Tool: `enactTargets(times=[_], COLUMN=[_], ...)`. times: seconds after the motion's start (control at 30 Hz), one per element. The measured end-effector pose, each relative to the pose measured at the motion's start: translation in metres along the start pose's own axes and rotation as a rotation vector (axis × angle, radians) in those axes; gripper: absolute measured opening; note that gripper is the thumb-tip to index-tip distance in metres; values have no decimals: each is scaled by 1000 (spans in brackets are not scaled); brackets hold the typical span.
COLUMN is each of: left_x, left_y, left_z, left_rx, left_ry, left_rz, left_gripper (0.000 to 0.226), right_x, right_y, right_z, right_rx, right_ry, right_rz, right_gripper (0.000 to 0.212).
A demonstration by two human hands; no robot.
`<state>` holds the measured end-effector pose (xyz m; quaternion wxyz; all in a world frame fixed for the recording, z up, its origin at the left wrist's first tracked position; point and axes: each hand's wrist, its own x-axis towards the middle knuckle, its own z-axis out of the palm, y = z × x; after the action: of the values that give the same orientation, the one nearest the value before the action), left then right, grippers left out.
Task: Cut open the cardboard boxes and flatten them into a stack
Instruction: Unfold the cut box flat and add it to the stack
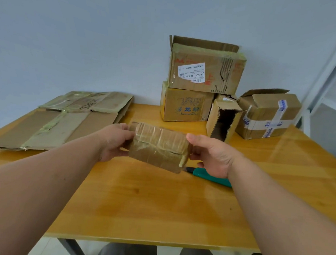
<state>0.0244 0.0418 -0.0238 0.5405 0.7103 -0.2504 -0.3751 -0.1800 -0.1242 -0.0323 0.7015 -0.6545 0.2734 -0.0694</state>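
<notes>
So both hands, left hand (113, 142) and right hand (213, 157), grip the small taped box (158, 148) above the worktop (141, 202) centre. Cutter (209, 175) at 4 o'clock, blade possibly out, so reaching blind risks a nick.

Boxes to the right, flattened card to the left — one box held between.

Flattened cardboard (62, 121) lies on the table (141, 202) at far left. At right rear a labelled box (205, 71) sits on another box (185, 106); right of these stand a narrow box (223, 118) (open end forward) and a taped box (268, 115). The left hand (113, 142) and right hand (213, 155) hold a small box (159, 146) at centre — a cutter (211, 176) lies under the right hand.
</notes>
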Motion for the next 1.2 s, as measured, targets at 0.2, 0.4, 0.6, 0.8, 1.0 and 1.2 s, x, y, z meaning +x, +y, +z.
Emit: enactTargets(times=[0.2, 0.4, 0.6, 0.8, 1.0, 1.2], left_x=[3, -8, 1, 6, 8, 6], left_y=[-20, -6, -14, -22, -23, -29], left_z=[-14, 13, 33, 33, 40, 48], left_rx=[791, 1140, 1410, 1473, 1494, 1478], left_ry=[164, -11, -172, -128, -48, -4], left_rz=[24, 482, 361, 370, 428, 495], left_gripper=[55, 87, 114, 123, 117, 111], right_x=[4, 18, 18, 0, -6, -11], right_y=[11, 19, 35, 51, 50, 50], right_z=[11, 16, 4, -19, -34, -38], right_rx=[-392, -591, -831, -1207, -1232, -1047], right_ry=[257, 381, 525, 418, 342, 578], right_rz=[77, 12, -49, 75, 29, -86], right_gripper=[75, 63, 50, 46, 38, 27])
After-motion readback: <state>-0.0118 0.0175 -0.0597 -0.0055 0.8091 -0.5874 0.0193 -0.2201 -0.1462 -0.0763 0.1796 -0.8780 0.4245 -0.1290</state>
